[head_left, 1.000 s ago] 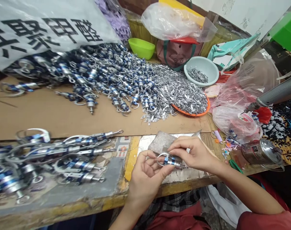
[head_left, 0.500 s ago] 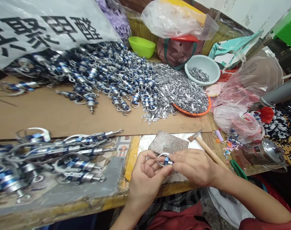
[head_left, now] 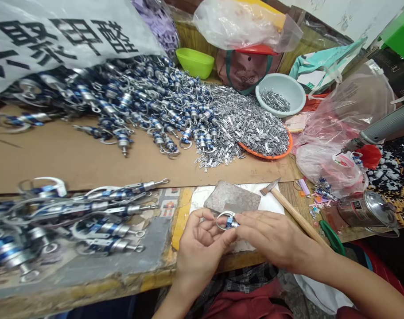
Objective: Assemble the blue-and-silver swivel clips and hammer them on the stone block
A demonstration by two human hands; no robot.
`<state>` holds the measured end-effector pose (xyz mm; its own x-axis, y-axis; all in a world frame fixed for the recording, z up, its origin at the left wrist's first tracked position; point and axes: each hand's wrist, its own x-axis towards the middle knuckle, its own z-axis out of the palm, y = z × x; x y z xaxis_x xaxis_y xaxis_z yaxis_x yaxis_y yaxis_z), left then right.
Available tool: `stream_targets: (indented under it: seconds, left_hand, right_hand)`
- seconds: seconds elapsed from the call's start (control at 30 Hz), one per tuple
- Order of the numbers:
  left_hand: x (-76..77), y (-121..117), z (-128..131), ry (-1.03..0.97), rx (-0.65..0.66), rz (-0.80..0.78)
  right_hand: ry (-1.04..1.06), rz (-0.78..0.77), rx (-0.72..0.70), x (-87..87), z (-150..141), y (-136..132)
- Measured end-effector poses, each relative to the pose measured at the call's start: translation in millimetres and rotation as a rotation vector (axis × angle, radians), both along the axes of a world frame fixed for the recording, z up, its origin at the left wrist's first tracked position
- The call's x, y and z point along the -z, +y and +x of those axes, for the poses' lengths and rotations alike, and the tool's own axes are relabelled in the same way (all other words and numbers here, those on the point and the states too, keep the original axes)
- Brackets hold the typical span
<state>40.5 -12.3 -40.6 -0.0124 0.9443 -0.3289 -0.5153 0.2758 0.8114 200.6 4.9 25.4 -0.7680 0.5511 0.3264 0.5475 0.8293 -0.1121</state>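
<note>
A small blue-and-silver metal piece with curved hooks point(head_left: 228, 221) is held between my two hands, above the near edge of the bench. My left hand point(head_left: 202, 241) grips its hooked side with thumb and fingers. My right hand point(head_left: 271, 232) is closed around the other end, which its fingers hide. Just beyond the hands lies a flat grey stone point(head_left: 231, 197) on a white sheet. To the right, a hammer point(head_left: 297, 213) with a wooden handle rests on the bench. Several similar hooked pieces point(head_left: 105, 232) lie at the left.
Behind, a large heap of blue-and-silver pieces point(head_left: 149, 97) spreads over cardboard. Small metal plates point(head_left: 258, 128) overfill an orange-rimmed basket. A pale blue bowl point(head_left: 298, 95) holds metal pins. At right stand a lidded metal mug point(head_left: 361, 212) and a grey-handled power tool point(head_left: 384, 122).
My right hand and forearm have shifted slightly, with the wrist a little lower. The hooked piece stays between both hands, and the view has moved slightly.
</note>
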Motion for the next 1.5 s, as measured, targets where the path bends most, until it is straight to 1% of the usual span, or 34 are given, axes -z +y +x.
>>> stream_targets:
  seconds: [0.03,0.07,0.1,0.13,0.17,0.2,0.23,0.27,0.33,0.37,0.4,0.47,0.53,0.6,0.63,0.77,0.87,0.9,0.97,1.03,1.1,1.13,1.17,1.23,1.3,1.33,1.37,1.4,1.43,1.47,1.5]
  left_hand:
    - [-1.5,0.0,0.3,0.011,-0.006,-0.009]
    - [-3.1,0.0,0.5,0.023,-0.012,-0.022]
    - [-4.6,0.0,0.6,0.035,-0.020,-0.035]
    - [-5.8,0.1,0.4,0.044,-0.019,-0.046]
    - [-6.6,0.2,0.1,0.048,-0.020,-0.051]
    - [-6.9,0.4,-0.4,0.047,-0.018,-0.051]
    - [-6.9,0.7,-0.9,0.046,-0.017,-0.048]
    - [-6.6,1.0,-1.4,0.045,-0.014,-0.048]
    - [-5.8,1.7,-1.9,0.043,0.004,-0.052]
    - [-5.7,2.0,-1.9,0.045,0.000,-0.055]
    - [-5.8,2.1,-1.7,0.047,0.001,-0.058]
    - [-6.5,2.1,-1.0,0.046,-0.015,-0.059]
    - [-7.7,2.0,-0.3,0.042,-0.021,-0.062]
    - [-9.1,2.3,0.0,0.037,-0.015,-0.062]
    - [-9.7,2.7,0.0,0.034,-0.012,-0.059]
    - [-11.8,4.5,-0.4,0.019,-0.008,-0.051]
    - [-11.4,5.4,0.1,0.037,-0.022,-0.059]
    - [-11.0,5.4,0.8,0.042,-0.023,-0.060]
    - [-11.0,4.9,2.6,0.040,-0.022,-0.059]
    - [-13.5,3.6,3.0,0.042,-0.003,-0.060]
    - [-19.1,2.1,-2.4,0.084,0.012,-0.044]
    - [-22.5,1.6,-8.5,0.135,-0.011,-0.016]
    - [-25.9,1.4,-17.3,0.210,-0.066,0.026]
    - [-30.2,2.4,-42.0,0.420,-0.285,0.137]
    - [-29.2,5.8,-71.5,0.663,-0.535,0.221]
    - [-26.9,8.3,-85.9,0.768,-0.611,0.225]
    - [-23.9,11.2,-98.9,0.853,-0.686,0.221]
    - [-20.8,14.3,-110.1,0.896,-0.717,0.213]
    - [-18.2,17.3,-119.6,0.896,-0.738,0.181]
    - [-16.6,20.1,-127.8,0.909,-0.776,0.153]
    - [-16.1,22.3,-135.6,0.925,-0.786,0.115]
  right_hand:
    - [0.040,-0.016,0.054,4.1,10.7,-2.2]
    - [0.067,-0.018,0.156,9.5,23.8,-4.5]
    - [0.070,-0.009,0.292,15.9,38.8,-6.9]
    - [0.043,0.003,0.470,23.0,54.5,-9.3]
    - [-0.034,-0.025,0.631,30.1,69.6,-11.7]
    - [-0.104,-0.075,0.737,36.6,83.0,-14.1]
    - [-0.164,-0.148,0.807,41.8,93.5,-16.3]
    - [-0.191,-0.224,0.830,45.0,100.5,-18.4]
    - [-0.124,-0.309,0.811,44.0,102.7,-22.1]
    - [-0.057,-0.308,0.782,39.6,98.5,-23.8]
    - [0.010,-0.288,0.735,33.1,91.6,-25.6]
    - [0.097,-0.236,0.584,16.4,74.5,-29.7]
    - [0.098,-0.208,0.420,0.7,59.4,-34.2]
    - [0.093,-0.157,0.329,-8.4,51.0,-37.9]
    - [0.081,-0.139,0.314,-9.9,49.4,-39.2]
    - [-0.008,-0.171,0.326,-2.6,51.9,-41.9]
    - [0.076,-0.110,0.327,4.1,53.2,-45.0]
    - [0.095,-0.111,0.322,5.8,53.0,-46.1]
    - [0.106,-0.191,0.323,9.8,53.6,-47.2]
    - [0.137,-0.278,0.381,16.5,58.8,-44.9]
    - [0.216,-0.300,0.514,27.2,71.1,-38.9]
    - [0.240,-0.304,0.599,33.5,79.7,-35.1]
    - [0.244,-0.319,0.685,40.0,89.1,-31.2]
    - [0.184,-0.380,0.812,51.8,107.3,-24.3]
    - [0.071,-0.403,0.846,59.1,119.5,-19.6]
    - [0.002,-0.370,0.847,60.4,122.0,-17.5]
    - [-0.064,-0.304,0.843,60.0,121.9,-15.0]
    - [-0.118,-0.221,0.832,58.3,119.4,-11.6]
    - [-0.154,-0.137,0.814,55.3,114.8,-7.0]
    - [-0.165,-0.063,0.789,51.4,108.4,-1.1]
    - [-0.155,-0.014,0.754,47.0,100.7,5.9]
